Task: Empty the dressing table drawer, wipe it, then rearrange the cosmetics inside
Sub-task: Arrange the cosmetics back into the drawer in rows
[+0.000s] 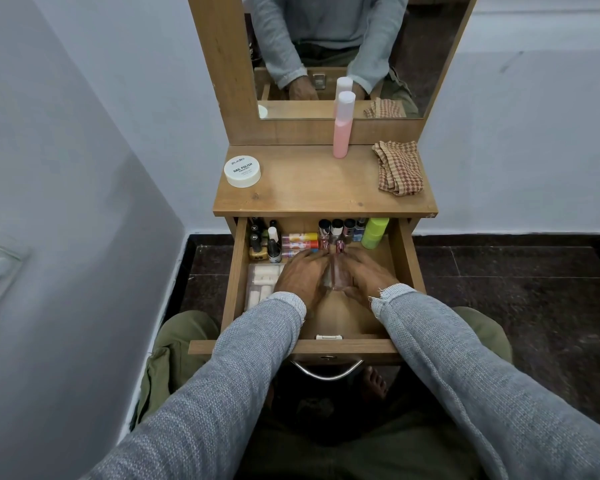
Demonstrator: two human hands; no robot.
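drawer (404,258): pulled open at 6 o'clock under the surface (312,192); cosmetics inside.
left hand (300,278): in drawer centre, fingers curled against the left side of a clear bottle (336,277).
right hand (368,277): fingers curled on the bottle's right side; both hands grip it together.
clear bottle: upright, drawer middle, between the palms.
back row, 12 o'clock: dark-capped nail polish bottles (336,228); green bottle (374,232) at 1 o'clock.
left side, 10 o'clock: small dark vials (264,242), lying tubes (298,244).
8 o'clock: clear pack of white pieces (262,280).
surface: white jar (242,171) at 10 o'clock, pink bottle (343,128) at 12, checked cloth (399,168) at 2.
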